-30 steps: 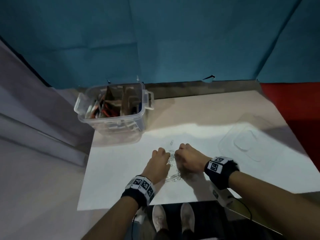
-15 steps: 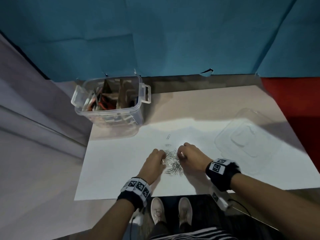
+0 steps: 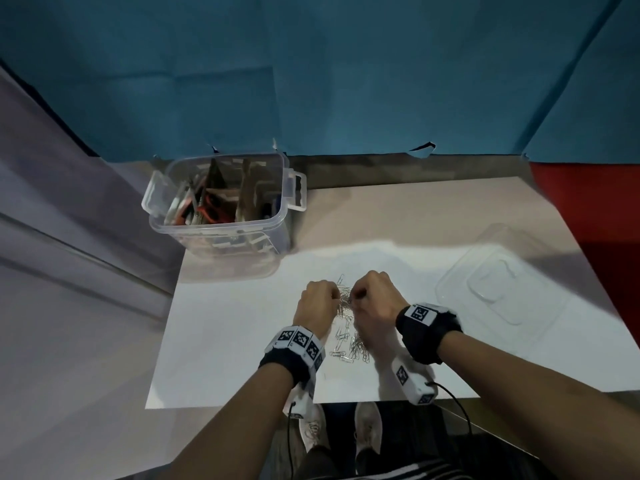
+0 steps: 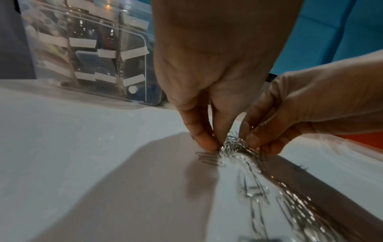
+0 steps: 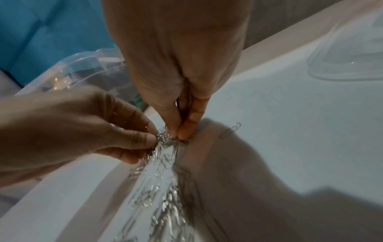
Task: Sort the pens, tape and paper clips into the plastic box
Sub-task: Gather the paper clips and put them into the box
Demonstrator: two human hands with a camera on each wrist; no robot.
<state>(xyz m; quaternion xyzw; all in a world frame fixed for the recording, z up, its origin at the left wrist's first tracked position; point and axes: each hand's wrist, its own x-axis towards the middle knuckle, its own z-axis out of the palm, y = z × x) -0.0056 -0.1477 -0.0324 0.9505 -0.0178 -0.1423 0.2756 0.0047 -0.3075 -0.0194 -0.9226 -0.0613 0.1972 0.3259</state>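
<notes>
Silver paper clips (image 3: pixel 346 327) on a white sheet (image 3: pixel 225 334) (blue backdrop (image 3: pixel 311 81) behind).

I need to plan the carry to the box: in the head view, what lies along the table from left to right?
Plastic box → left hand → paper clips pinched between both hands → right hand → clear lid, lying flat on the white sheet.

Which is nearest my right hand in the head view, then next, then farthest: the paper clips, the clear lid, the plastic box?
From the right hand:
1. Paper clips, pinched in its fingers, between both hands.
2. Clear lid, flat on the table to the right.
3. Plastic box, far left corner.
</notes>
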